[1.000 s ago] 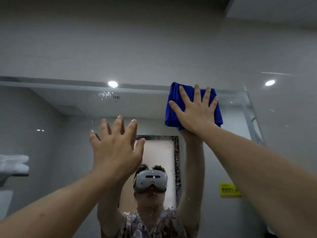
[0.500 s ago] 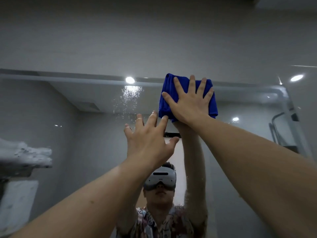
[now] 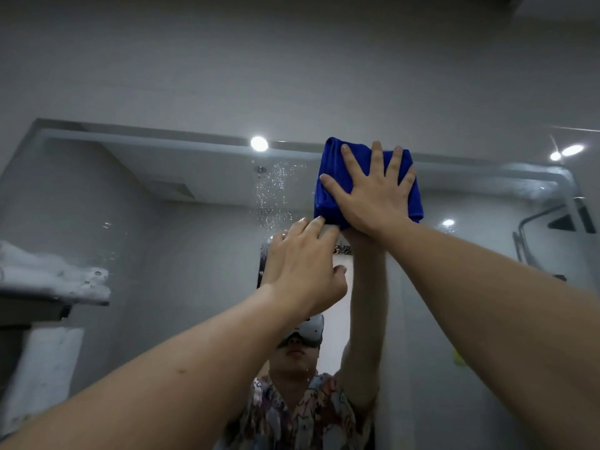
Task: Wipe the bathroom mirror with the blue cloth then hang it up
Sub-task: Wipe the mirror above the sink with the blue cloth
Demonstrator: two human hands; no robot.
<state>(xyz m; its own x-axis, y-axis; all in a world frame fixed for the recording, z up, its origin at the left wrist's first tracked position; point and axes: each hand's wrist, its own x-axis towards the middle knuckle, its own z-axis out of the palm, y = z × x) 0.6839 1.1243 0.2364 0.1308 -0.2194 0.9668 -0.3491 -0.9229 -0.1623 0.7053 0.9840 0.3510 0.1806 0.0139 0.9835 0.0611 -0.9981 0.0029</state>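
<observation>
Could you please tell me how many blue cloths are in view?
1: the blue cloth is pressed flat against the top edge of the mirror under the right hand.

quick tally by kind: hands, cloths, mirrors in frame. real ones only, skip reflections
Hands: 2, left hand open beside the cloth, right hand pressing flat on it
Blue cloth: 1, folded, against the glass
Mirror: 1, water droplets near its top
Total: 4

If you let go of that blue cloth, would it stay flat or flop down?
Probably flop: the blue cloth is soft and folded, bulging at its edges. The right hand pressing it flat on the mirror seems to keep it up. It looks light.
</observation>
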